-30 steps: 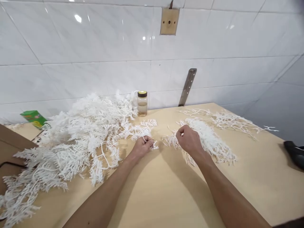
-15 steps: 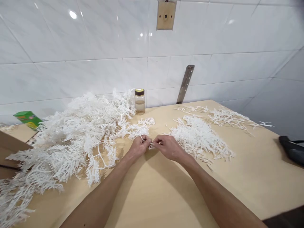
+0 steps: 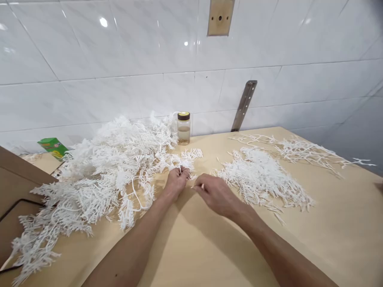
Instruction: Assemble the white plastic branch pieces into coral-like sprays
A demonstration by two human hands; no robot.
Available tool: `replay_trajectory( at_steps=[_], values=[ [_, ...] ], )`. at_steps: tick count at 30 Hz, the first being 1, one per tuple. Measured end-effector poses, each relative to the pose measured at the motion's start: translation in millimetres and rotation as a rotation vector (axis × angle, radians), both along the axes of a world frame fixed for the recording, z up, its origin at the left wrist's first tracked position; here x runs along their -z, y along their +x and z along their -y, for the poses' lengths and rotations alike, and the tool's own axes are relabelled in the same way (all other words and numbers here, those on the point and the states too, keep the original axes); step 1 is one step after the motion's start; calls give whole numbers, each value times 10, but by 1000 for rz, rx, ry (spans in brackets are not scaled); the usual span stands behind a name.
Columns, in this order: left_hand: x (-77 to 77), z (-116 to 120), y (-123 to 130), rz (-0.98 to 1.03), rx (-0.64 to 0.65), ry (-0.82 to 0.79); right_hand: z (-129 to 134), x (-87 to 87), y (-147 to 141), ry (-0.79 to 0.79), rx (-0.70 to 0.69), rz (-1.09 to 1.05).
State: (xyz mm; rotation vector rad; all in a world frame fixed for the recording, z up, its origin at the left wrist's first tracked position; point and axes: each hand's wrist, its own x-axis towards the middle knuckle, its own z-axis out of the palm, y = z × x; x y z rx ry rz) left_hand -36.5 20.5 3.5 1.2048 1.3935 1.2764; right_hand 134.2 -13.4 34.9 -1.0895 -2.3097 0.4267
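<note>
Hands: two, wrists angled inward; left [image 3: 177, 180] pinches one white sprig [image 3: 192, 176]; right [image 3: 206, 189] pinched narrow, contents unclear.
Jar: one [image 3: 183, 129].

White tiled walls [image 3: 134, 95] — glossy — behind a wooden tabletop [image 3: 203, 255].

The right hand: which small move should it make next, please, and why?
Probably rightward, to the loose white pile: the right hand seems to pinch a small white piece, apart from the left hand, which holds a white sprig.
</note>
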Motion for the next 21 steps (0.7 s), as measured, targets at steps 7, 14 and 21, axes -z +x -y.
replay_trajectory(
  at_steps=[7, 14, 21],
  values=[
    [40, -4, -6, 110, 209, 4, -360, -22, 562, 91, 519, 81],
    [-37, 53, 56, 47, 241, 29, -175, 64, 131, -62, 179, -91],
    [-98, 87, 67, 39, 253, 4, -148, 148, 5, -96, 187, -55]
  ],
)
